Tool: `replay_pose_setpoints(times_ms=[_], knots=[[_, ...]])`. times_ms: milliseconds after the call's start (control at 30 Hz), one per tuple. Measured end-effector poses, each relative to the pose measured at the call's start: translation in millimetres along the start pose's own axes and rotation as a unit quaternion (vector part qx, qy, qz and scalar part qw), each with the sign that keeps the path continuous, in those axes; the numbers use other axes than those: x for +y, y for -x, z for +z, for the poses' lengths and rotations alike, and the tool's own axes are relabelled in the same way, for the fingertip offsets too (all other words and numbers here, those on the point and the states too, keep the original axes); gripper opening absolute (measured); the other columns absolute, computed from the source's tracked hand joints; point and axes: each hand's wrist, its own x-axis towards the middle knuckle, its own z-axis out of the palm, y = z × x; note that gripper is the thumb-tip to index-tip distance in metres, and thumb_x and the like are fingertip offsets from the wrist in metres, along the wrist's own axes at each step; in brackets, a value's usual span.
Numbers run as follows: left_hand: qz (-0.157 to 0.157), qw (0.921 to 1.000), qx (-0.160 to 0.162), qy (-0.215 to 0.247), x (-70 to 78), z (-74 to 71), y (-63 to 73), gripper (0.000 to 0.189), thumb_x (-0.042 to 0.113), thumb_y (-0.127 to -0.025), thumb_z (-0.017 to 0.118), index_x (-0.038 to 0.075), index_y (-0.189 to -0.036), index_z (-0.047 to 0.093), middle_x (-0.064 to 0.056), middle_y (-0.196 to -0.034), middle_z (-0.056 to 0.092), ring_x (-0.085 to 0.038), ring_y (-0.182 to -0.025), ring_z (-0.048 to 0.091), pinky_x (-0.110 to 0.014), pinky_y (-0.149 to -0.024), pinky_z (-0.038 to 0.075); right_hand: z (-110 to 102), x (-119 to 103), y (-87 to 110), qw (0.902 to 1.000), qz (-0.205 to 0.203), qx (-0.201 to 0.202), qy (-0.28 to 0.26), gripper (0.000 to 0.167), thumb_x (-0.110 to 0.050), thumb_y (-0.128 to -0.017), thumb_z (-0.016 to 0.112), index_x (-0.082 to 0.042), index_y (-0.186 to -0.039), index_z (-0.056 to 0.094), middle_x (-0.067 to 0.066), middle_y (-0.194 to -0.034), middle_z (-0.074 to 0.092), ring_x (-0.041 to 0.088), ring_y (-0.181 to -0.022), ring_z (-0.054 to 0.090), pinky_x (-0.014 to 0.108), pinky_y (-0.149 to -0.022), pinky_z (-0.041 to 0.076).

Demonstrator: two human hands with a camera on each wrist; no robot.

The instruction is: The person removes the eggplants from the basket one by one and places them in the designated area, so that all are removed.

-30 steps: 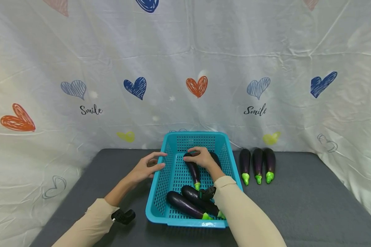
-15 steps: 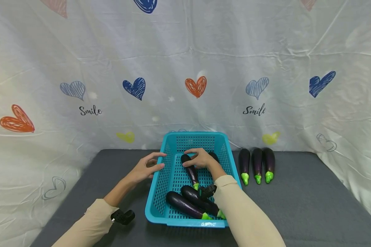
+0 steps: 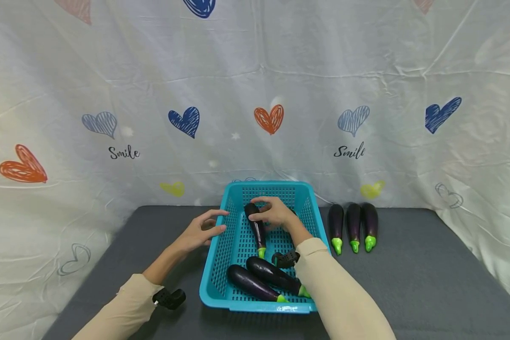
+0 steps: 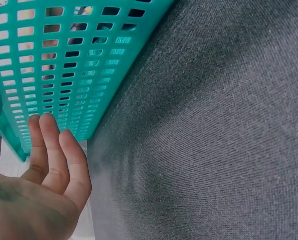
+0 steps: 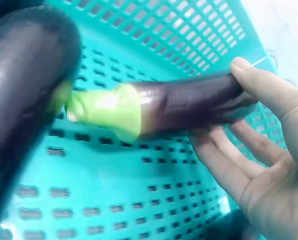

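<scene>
Gray table (image 3: 429, 278) underneath. Blue basket (image 3: 272, 307) on top, bare floor along 9 o'clock wall for sliding sideways. Left hand (image 3: 197, 232) by 9 o'clock rim, fingers loose, nothing held, contact unclear. Right hand (image 3: 275, 213) inside, pinching blunt end of held eggplant (image 3: 257, 230), 11 o'clock. Judged just past half: four in basket, held one not yet released. Near pair (image 3: 252, 283) at 6 o'clock, tight room by stem; fourth eggplant (image 5: 227, 229) mostly hidden, 1 o'clock; outside trio (image 3: 354, 222) untouched, 3 o'clock.
</scene>
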Motion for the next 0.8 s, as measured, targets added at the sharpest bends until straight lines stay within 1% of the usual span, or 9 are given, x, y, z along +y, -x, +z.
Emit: replay_pose_setpoints(times_ms=[133, 300, 400, 500, 633, 700, 800], knots=[[0.0, 1.0, -0.002, 0.004, -0.3, 0.5, 0.0, 0.048, 0.028, -0.104, 0.064, 0.018, -0.148, 0.051, -0.021, -0.144, 0.047, -0.039, -0.122, 0.053, -0.054, -0.087, 0.053, -3.3, -9.7, -0.1, 0.9997, -0.024, -0.008, -0.002, 0.058, -0.013, -0.095, 0.076, -0.011, -0.148, 0.053, 0.025, -0.134, 0.056, 0.042, -0.11, 0.062, 0.054, -0.076, 0.057], [-0.003, 1.0, -0.001, -0.001, -0.5, 0.6, 0.2, 0.048, 0.029, -0.103, 0.064, 0.018, -0.148, 0.051, -0.019, -0.148, 0.044, -0.038, -0.128, 0.049, -0.054, -0.088, 0.052, -9.5, -23.0, 0.0, 0.9988, -0.044, -0.012, -0.016, 0.058, -0.013, -0.096, 0.074, -0.013, -0.15, 0.052, 0.026, -0.138, 0.051, 0.045, -0.113, 0.06, 0.055, -0.077, 0.057], [-0.003, 1.0, -0.001, -0.005, -0.4, 0.6, -0.4, 0.048, 0.029, -0.104, 0.064, 0.019, -0.148, 0.051, -0.019, -0.148, 0.045, -0.038, -0.126, 0.049, -0.055, -0.088, 0.052, -14.1, -29.5, 0.4, 0.9982, -0.051, -0.011, -0.03, 0.058, -0.012, -0.096, 0.075, -0.014, -0.15, 0.052, 0.027, -0.14, 0.05, 0.043, -0.115, 0.06, 0.056, -0.078, 0.056], [-0.003, 0.9999, 0.001, -0.011, -0.1, 0.7, -1.6, 0.047, 0.031, -0.104, 0.063, 0.02, -0.148, 0.052, -0.018, -0.145, 0.047, -0.038, -0.123, 0.051, -0.054, -0.087, 0.051, -19.6, -35.0, 1.4, 0.9975, -0.05, -0.013, -0.047, 0.061, -0.01, -0.094, 0.076, -0.014, -0.15, 0.052, 0.026, -0.143, 0.046, 0.041, -0.115, 0.06, 0.057, -0.079, 0.056], [-0.003, 0.9999, 0.003, -0.016, 0.5, 0.5, -2.2, 0.047, 0.031, -0.104, 0.064, 0.022, -0.148, 0.052, -0.018, -0.146, 0.047, -0.038, -0.125, 0.05, -0.055, -0.087, 0.051, -28.9, -39.0, 2.3, 0.9964, -0.041, -0.022, -0.071, 0.067, -0.006, -0.092, 0.078, -0.013, -0.151, 0.049, 0.027, -0.144, 0.043, 0.04, -0.114, 0.061, 0.059, -0.084, 0.053], [-0.003, 0.9998, 0.005, -0.017, 0.7, 0.2, -1.9, 0.047, 0.031, -0.103, 0.064, 0.022, -0.148, 0.052, -0.017, -0.147, 0.046, -0.039, -0.128, 0.048, -0.055, -0.088, 0.051, -34.3, -40.2, 3.2, 0.9957, -0.04, -0.027, -0.079, 0.069, -0.004, -0.091, 0.078, -0.013, -0.152, 0.048, 0.027, -0.144, 0.043, 0.04, -0.113, 0.061, 0.058, -0.085, 0.053], [-0.004, 0.9998, 0.003, -0.017, 0.4, -0.3, -1.3, 0.047, 0.031, -0.103, 0.064, 0.022, -0.148, 0.052, -0.018, -0.147, 0.046, -0.039, -0.128, 0.047, -0.054, -0.087, 0.051, -43.6, -41.7, 6.3, 0.9946, -0.043, -0.033, -0.089, 0.071, -0.002, -0.091, 0.077, -0.013, -0.153, 0.046, 0.026, -0.145, 0.041, 0.041, -0.114, 0.061, 0.056, -0.085, 0.054]])
